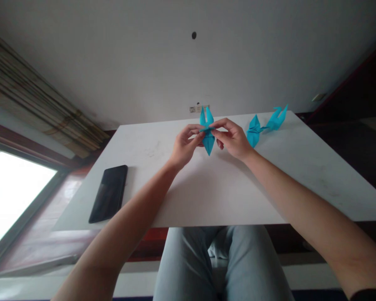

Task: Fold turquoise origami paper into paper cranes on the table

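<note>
Between my hands, a little above the white table, is a blue folded paper crane [209, 144] with two narrow points upward and a wider point downward. My left hand [187, 144] pinches its left side between thumb and fingers. From the right, my right hand [231, 138] grips the other side the same way. Fingertips cover part of the folded middle. Two more blue paper pieces rest on the table beyond my right hand: a folded paper shape [253, 131] and, touching or nearly touching it, a paper crane [276, 119] with raised points.
A black phone [109, 193] lies on the left of the white table [207, 200]. Behind the table's far edge is a grey wall with sockets [198, 109]. A curtain [34, 92] and a bright window are on the left. My legs are under the near edge.
</note>
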Motion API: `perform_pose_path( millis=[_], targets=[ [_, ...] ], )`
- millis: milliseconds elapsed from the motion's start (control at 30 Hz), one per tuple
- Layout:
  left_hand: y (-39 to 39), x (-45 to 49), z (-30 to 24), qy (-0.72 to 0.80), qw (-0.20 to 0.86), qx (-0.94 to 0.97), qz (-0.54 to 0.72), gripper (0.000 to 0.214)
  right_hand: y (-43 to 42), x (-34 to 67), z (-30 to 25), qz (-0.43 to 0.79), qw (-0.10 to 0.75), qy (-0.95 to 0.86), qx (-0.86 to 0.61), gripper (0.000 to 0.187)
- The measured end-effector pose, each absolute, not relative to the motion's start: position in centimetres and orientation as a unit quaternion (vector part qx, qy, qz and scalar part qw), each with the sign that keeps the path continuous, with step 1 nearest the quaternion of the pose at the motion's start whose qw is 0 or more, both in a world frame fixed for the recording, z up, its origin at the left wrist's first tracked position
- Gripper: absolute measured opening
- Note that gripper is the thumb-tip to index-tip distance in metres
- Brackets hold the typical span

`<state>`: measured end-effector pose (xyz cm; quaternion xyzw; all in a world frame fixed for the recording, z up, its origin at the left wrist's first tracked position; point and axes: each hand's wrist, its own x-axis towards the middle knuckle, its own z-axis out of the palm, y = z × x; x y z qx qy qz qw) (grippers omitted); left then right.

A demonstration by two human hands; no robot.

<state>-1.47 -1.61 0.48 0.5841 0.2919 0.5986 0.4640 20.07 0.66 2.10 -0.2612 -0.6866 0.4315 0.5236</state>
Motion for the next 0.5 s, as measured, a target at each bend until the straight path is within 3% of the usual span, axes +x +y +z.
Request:
perform_pose_path(
  millis=[200, 500],
  targets=[
    [-1.9, -1.6, 1.1, 0.306, 0.496, 0.566, 0.583, 0.051, 0.3, 20.3, 3.0, 0.423, 0.519, -0.691, -0.272, 0.032],
    [-1.8, -1.5, 0.4, 0.313, 0.432, 0.594, 0.602, 0.060, 0.9, 19.9, 1.8, 0.393, 0.542, -0.689, -0.278, 0.055]
  ],
)
